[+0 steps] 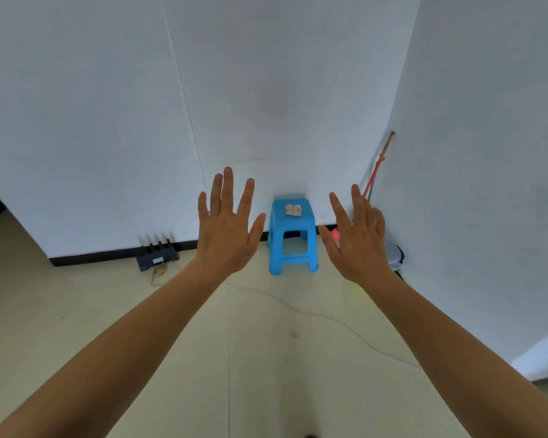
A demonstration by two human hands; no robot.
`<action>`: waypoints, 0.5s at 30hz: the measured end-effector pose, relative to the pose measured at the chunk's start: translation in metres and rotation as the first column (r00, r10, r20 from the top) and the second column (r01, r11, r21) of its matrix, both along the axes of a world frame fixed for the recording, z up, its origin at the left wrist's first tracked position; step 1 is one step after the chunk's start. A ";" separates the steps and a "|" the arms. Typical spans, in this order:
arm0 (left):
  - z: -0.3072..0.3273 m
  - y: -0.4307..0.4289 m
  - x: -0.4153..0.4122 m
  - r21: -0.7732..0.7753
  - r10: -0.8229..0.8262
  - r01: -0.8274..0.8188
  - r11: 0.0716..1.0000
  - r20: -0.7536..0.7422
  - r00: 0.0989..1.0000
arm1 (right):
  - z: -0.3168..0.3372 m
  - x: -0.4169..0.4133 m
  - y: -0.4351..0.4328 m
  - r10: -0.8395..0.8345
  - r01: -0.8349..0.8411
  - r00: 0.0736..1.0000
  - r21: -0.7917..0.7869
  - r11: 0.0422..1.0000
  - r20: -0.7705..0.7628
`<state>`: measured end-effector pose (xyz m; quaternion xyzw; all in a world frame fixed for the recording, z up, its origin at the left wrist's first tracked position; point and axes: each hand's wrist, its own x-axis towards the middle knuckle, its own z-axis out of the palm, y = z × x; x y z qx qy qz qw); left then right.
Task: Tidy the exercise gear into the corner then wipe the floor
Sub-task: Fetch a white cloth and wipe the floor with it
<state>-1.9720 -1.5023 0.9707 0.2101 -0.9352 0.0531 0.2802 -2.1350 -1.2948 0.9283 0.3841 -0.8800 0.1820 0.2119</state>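
Note:
My left hand (pixel 227 226) and my right hand (pixel 358 238) are stretched out in front of me, backs up, fingers straight and spread, holding nothing. Between them, against the white wall, stands a blue plastic stool (pixel 293 237) with a small crumpled cloth or paper (pixel 293 210) on its seat. In the corner on the right a wooden stick with red cord (pixel 378 165) leans on the wall. Below it a grey round object (pixel 394 254) and something red (pixel 336 234) sit on the floor, partly hidden by my right hand. A bit of yellow-green (pixel 359 287) shows beside my right wrist.
A black rack with upright prongs (pixel 157 252) stands at the skirting on the left, with a small brown scrap (pixel 159 273) before it. The pale floor (pixel 266 343) has a thin crack running across it. White walls meet at the right corner.

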 end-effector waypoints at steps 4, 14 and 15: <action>-0.019 -0.070 -0.115 -0.033 0.008 -0.007 0.999 0.035 0.999 | -0.018 -0.110 -0.071 -0.013 0.013 1.000 -0.028 1.000 0.010; -0.019 -0.248 -0.336 -0.015 0.041 -0.039 0.999 0.098 0.994 | -0.016 -0.348 -0.259 -0.022 0.016 0.991 0.050 0.999 0.133; -0.023 -0.266 -0.352 -0.014 0.043 -0.042 0.999 0.100 0.994 | -0.017 -0.367 -0.278 -0.017 0.008 0.992 0.075 0.997 0.125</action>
